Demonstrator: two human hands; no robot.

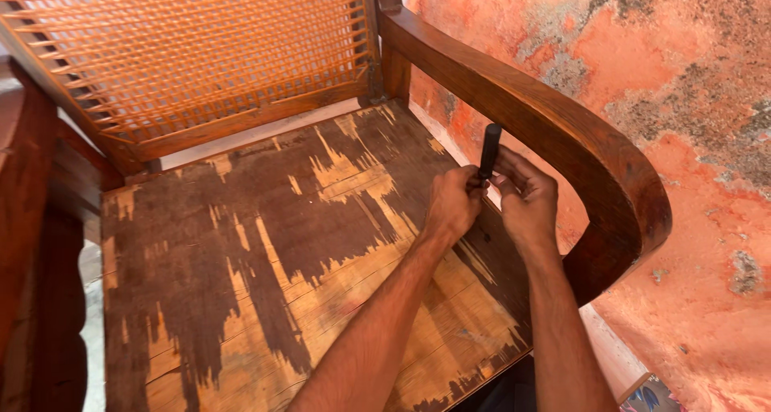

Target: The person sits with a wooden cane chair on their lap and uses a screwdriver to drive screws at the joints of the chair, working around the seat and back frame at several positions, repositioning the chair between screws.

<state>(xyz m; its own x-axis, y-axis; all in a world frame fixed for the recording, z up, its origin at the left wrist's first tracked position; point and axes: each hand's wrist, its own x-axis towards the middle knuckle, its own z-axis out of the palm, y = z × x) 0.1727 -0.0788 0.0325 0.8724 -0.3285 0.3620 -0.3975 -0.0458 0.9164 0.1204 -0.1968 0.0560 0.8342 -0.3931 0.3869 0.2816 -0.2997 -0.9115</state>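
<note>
Both my hands meet at the right side of a worn wooden chair seat (265, 267), just inside the curved right armrest (562, 131). A black tool handle (488, 148) stands upright between them. My left hand (451, 206) is closed low around the tool, and my right hand (526, 199) pinches it from the other side. The tool's tip is hidden behind my fingers, close to the seat's right edge.
The seat board has peeling dark varnish with bare pale wood showing. A woven cane backrest (201, 50) rises at the top. The dark left armrest (32, 219) runs along the left edge. A flaking orange wall (691, 75) stands close on the right.
</note>
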